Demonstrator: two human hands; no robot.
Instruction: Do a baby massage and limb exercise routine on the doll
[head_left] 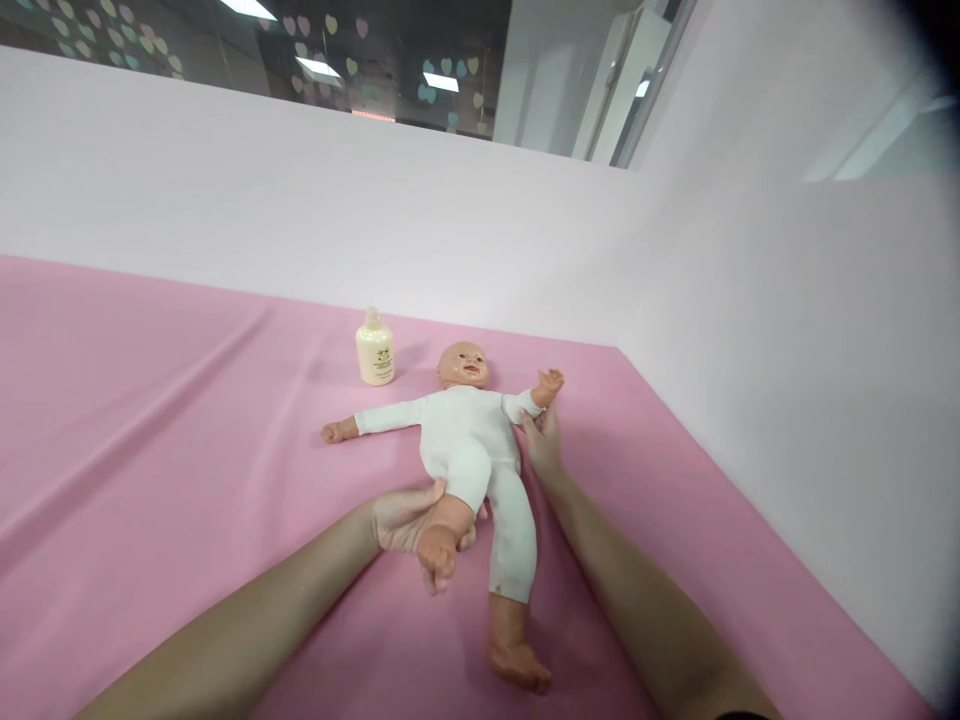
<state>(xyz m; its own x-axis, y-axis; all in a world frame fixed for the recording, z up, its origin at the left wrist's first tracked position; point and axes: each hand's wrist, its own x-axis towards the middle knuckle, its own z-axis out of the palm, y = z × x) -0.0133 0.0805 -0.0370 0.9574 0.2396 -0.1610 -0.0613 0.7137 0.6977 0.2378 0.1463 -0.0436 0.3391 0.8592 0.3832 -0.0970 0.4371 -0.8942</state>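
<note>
A doll (469,440) in a white suit lies face up on the pink sheet (150,420), near the sheet's far edge and not far from its right edge, head toward the far wall, arms flung out to both sides. My left hand (409,520) is curled under its bent leg, fingers wrapped around the bare calf just above the foot, lifting that leg off the sheet. My right hand (541,445) lies beside the doll's body, fingers closed on its sleeved arm below the small raised hand. The other leg stretches toward me, flat on the sheet. A cream bottle (375,349) stands upright just beside the doll's head, toward the far edge.
</note>
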